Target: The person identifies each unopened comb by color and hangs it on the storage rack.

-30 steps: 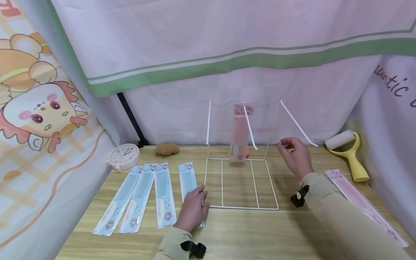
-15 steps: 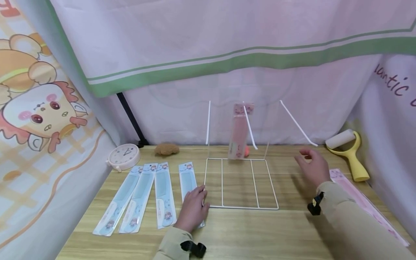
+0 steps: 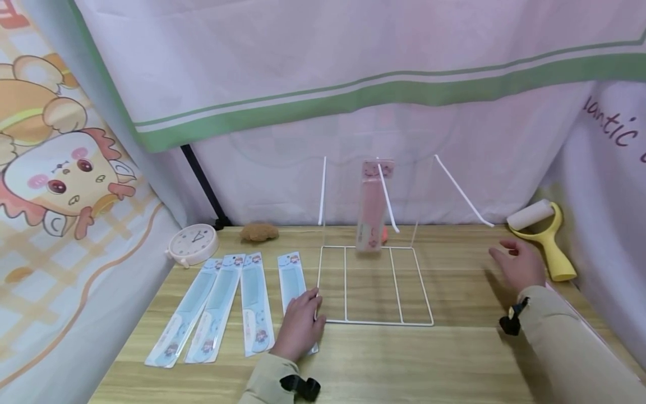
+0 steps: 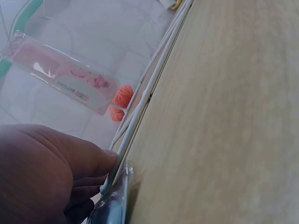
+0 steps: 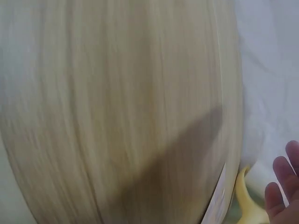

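only the left wrist view shows legible lettering (image 4: 70, 88) on the pink packet (image 4: 57, 72), hanging lengthwise downward from the middle hook (image 3: 386, 199) of the white rack (image 3: 363, 322), which the left hand (image 3: 301, 324) pinches, the right hand (image 3: 522, 267) bending its fingers loosely.

Small dark print on the pink package (image 4: 60, 72) appears to read "PLASTIC COMB". Dark red script on the white cloth (image 3: 598, 163) at right shows "antic", the word's start hidden and another letter cut by the edge. Print on the blue packages (image 3: 256, 306) and clock (image 3: 193, 244) is too small to read.
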Motion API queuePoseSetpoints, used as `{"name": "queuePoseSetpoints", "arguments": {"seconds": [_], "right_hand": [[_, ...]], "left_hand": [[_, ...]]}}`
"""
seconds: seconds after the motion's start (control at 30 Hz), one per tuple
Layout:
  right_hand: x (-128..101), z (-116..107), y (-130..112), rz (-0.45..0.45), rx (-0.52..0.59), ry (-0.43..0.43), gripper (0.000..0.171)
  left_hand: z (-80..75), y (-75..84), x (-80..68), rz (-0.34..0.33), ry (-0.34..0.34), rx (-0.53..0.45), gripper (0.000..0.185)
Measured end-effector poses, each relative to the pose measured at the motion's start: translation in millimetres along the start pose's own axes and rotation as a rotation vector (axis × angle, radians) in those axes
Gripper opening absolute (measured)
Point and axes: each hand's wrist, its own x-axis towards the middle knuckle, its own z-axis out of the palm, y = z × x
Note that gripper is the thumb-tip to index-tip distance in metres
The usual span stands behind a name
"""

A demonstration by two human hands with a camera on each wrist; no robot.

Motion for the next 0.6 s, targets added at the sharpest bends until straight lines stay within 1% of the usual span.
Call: {"name": "queuePoseSetpoints", "arguments": {"seconds": [0.1, 0.2, 0.33, 0.47, 0.6], "right_hand": [[4.2, -6.7, 9.9, 0.016, -0.004, -0.06, 0.072], [4.5, -13.8, 16.1, 0.016, -0.055, -0.104, 0.078], [2.7, -22.3, 23.5, 0.039, -0.138, -0.126, 0.078], [1.6, -27.4, 35.3, 0.075, -0.181, -0.146, 0.076], [0.4, -29.9, 49.4, 0.104, -0.231, -0.19, 0.078]], "left_hand": [[-0.4, 0.1, -0.6, 0.003, 0.005, -0.003, 0.041], [-0.3, 0.1, -0.9, 0.004, 0.008, -0.004, 0.041], [0.1, 0.3, -0.8, 0.007, 0.014, -0.01, 0.042], [-0.2, 1.0, -0.6, 0.004, 0.018, -0.016, 0.042], [0.4, 0.7, -0.6, 0.005, 0.018, -0.005, 0.042]]}}
